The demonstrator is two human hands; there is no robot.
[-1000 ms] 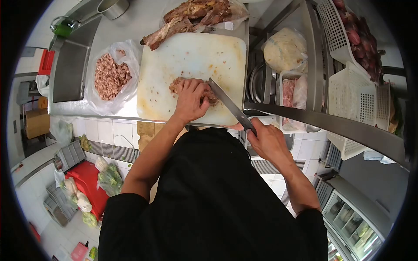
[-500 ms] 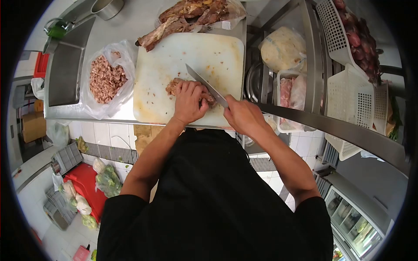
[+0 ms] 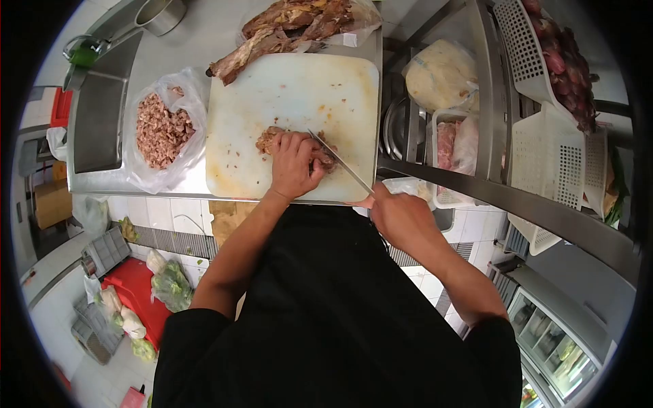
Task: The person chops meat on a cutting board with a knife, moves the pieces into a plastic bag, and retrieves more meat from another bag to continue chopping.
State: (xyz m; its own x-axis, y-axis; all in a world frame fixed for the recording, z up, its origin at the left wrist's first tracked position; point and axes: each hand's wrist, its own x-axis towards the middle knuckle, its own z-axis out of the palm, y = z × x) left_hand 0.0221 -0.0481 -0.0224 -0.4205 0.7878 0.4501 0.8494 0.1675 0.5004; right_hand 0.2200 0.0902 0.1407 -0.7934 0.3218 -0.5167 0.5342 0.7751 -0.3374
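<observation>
On the white cutting board (image 3: 272,92), my left hand (image 3: 295,164) presses down on a piece of brown meat (image 3: 326,160), fingers curled over it. Cut bits of the meat (image 3: 266,141) lie to the left of those fingertips. My right hand (image 3: 403,216) grips the handle of a knife (image 3: 345,167) at the board's right front corner. The blade slants up and left, close beside the left fingers and over the meat; its exact contact with the meat is hard to make out. Small scraps are scattered over the board.
Left of the board sits a plastic bag of diced meat (image 3: 162,130), beside a sink (image 3: 100,122). Large dark meat pieces (image 3: 292,30) lie behind the board. A metal shelf rail (image 3: 503,194) runs along the right, near white baskets (image 3: 549,153) and a tray of packed meat (image 3: 454,149).
My right hand has drawn the knife back toward me and to the right, so the tip is now nearer my left fingers. The left hand stays on the meat.
</observation>
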